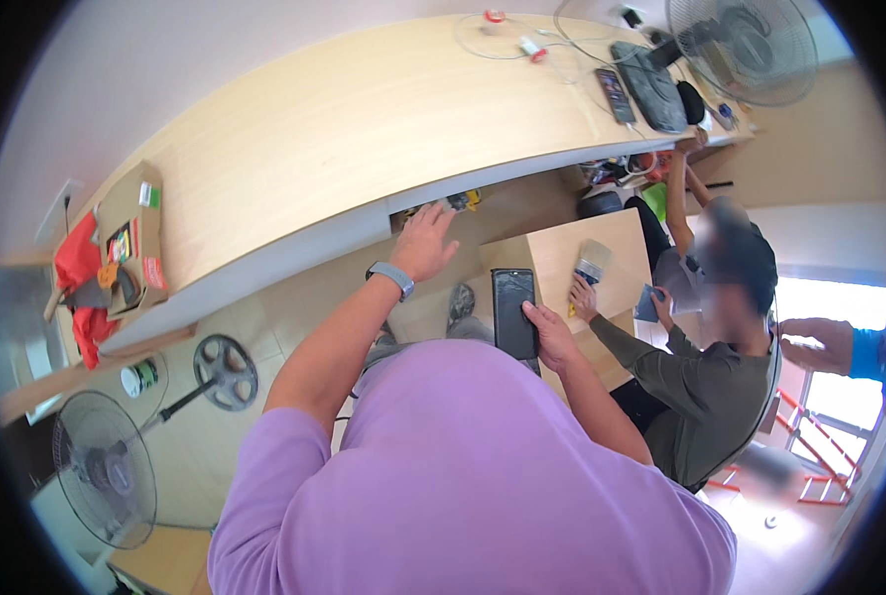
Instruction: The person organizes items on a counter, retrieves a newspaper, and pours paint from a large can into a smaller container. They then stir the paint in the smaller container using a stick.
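My left hand (425, 241) reaches forward with its fingers apart and nothing visible in it, just below the front edge of the light-wood counter (314, 119). Beyond its fingertips, some yellow and dark items (463, 198) lie in an opening under the counter; their kind is unclear. My right hand (552, 335) grips a black phone (512, 307) upright along its right side. The phone is in front of a light-wood box or panel (592, 223), where a co-worker's hand (582, 296) holds a wide paintbrush (592, 260).
Co-workers (711, 397) crowd my right, one holding a blue-grey object (651, 302). A pedestal fan (101, 466) with round base stands at left. The counter carries a cardboard box (133, 248), cables, a phone (617, 96) and another fan (741, 45). An orange ladder (810, 441) stands far right.
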`<state>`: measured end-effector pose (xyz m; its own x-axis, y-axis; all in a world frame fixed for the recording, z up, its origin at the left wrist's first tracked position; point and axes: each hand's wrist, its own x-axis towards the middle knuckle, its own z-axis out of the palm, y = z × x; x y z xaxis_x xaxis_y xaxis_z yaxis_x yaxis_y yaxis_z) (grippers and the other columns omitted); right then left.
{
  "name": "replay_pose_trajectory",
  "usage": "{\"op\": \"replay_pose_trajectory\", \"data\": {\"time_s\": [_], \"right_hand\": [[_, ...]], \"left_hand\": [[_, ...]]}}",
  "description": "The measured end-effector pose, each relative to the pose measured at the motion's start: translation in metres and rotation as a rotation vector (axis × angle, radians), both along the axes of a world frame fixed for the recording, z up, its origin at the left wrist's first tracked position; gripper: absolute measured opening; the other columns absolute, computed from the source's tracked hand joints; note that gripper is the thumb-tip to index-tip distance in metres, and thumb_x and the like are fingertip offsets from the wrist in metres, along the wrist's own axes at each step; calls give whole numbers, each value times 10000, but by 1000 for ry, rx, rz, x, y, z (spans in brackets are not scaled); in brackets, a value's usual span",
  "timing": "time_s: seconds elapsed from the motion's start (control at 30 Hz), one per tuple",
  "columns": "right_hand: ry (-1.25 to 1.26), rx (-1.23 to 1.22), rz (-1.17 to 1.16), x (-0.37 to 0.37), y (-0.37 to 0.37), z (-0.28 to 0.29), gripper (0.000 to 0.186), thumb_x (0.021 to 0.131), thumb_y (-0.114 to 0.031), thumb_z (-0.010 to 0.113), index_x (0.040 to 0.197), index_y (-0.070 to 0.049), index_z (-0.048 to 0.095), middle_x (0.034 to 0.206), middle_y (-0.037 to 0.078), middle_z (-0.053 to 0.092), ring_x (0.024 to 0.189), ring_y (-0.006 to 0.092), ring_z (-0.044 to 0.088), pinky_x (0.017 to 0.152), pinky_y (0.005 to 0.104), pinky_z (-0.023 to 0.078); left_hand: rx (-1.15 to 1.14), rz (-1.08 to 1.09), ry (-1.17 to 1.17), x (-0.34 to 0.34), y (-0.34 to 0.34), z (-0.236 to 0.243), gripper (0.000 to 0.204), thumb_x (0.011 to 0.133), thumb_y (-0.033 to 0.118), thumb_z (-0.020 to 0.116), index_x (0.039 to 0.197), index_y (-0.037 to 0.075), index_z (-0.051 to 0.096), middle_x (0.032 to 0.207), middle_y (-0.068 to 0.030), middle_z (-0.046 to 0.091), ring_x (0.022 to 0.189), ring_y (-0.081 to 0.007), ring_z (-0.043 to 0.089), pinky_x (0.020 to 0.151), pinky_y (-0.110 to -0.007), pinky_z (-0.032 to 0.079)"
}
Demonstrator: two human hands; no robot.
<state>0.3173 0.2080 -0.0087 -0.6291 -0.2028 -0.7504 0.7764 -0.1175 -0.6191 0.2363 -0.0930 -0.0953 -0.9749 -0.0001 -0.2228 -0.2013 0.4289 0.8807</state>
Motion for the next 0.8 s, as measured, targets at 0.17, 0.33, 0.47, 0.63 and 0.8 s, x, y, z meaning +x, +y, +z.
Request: {"op": "replay_pose_trajectory", "data": {"time_s": [0.17, 0.33, 0.47, 0.63, 0.8], "right_hand": [[40, 3, -52, -3, 33, -7, 359, 1004, -328, 644, 1157, -3, 631, 1034, 48, 701, 936, 114, 654, 843, 278, 524], [63, 161, -38, 9, 95, -16, 322, 1001, -343, 649, 1055, -26, 650, 882, -13, 630, 797, 69, 562, 713, 246, 454], [77, 273, -73, 21, 142, -16, 299, 1005, -313, 648, 1064, -20, 654, 918, -7, 649, 834, 66, 584, 762, 247, 481], [63, 337, -101, 19, 173, 14, 276, 1016, -289, 631, 1118, -34, 643, 998, -1, 676, 892, 65, 615, 831, 252, 510], [110, 381, 25, -8, 183, 14, 316, 1009, -320, 640, 1091, -15, 645, 952, -6, 663, 869, 61, 602, 799, 243, 499]], "left_hand": [[885, 542, -466, -52, 32, -45, 527, 968, 222, 579, 1413, -7, 416, 1369, -185, 516, 1192, -366, 527, 1027, -519, 453], [1419, 1239, -296, -94, 35, -146, 327, 969, 138, 527, 1259, -6, 483, 1235, -165, 556, 1075, -340, 563, 987, -561, 469], [1521, 1322, -159, -102, 48, -183, 233, 965, 80, 474, 1171, -14, 529, 1115, -160, 607, 993, -320, 589, 959, -521, 499], [1548, 1370, -64, -111, 68, -180, 215, 949, 35, 415, 1099, -9, 563, 1031, -143, 635, 887, -266, 604, 864, -427, 548], [1656, 1349, 15, -85, 76, -200, 250, 847, -38, 426, 1057, -3, 558, 974, -130, 638, 810, -264, 615, 758, -378, 554]]}}
